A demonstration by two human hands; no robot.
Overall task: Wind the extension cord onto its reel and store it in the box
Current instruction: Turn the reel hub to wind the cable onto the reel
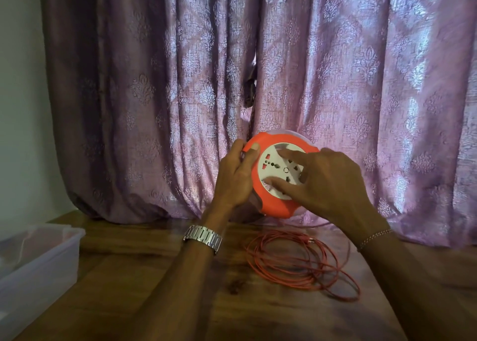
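Aloft above wooden table [160, 284]: round orange-and-white plastic reel [277, 201], gripped at rim by left hand [236, 178]. Right hand [327, 183] fingers spread, pressing white socket face. Below, loose orange cord [296, 263] coiled; clear plastic box [36, 266] far left.

I note a purple patterned curtain [322, 82] hanging across the far side, its hem bunched on the wooden table [160, 284], with a pale wall [18, 82] at far left.

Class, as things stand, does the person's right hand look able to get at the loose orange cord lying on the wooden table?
Probably yes. The right hand rests on the white socket face of the orange reel, not gripping, and the loose orange cord lies uncovered on the wooden table just below it.
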